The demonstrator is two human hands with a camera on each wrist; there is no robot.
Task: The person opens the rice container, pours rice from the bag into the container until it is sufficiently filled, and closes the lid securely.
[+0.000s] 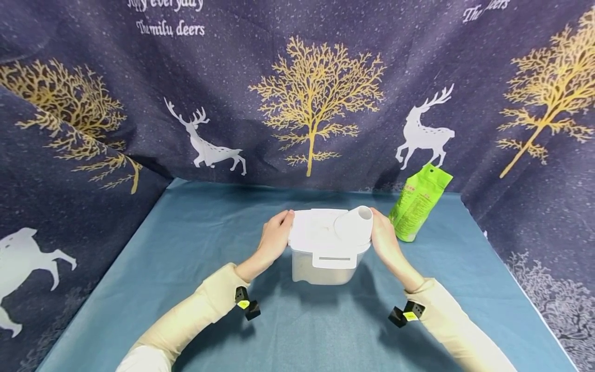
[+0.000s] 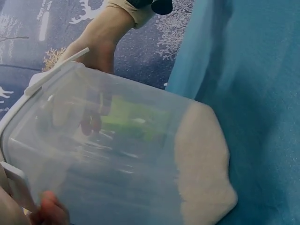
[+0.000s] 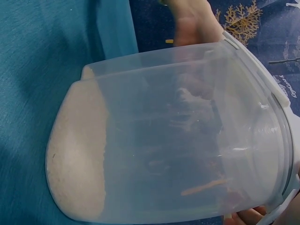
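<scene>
A translucent storage container (image 1: 323, 271) with a white lid (image 1: 311, 227) and a raised round spout (image 1: 354, 223) is held between both hands in the middle of the head view. My left hand (image 1: 276, 235) grips its left side at the lid's rim, thumb on top. On the opposite side, by the spout, my right hand (image 1: 385, 238) grips the rim. Pale fine-grained contents (image 2: 201, 168) fill the lowest part of the container, as both wrist views show. Parts of the fingers are hidden behind the container. Whether its base touches the cloth I cannot tell.
A bright green printed bag (image 1: 418, 204) stands tilted behind the right hand, near the back of the table. Blue cloth (image 1: 209, 232) covers the table. Dark fabric (image 1: 279, 31) with deer and golden trees hangs behind and along the sides.
</scene>
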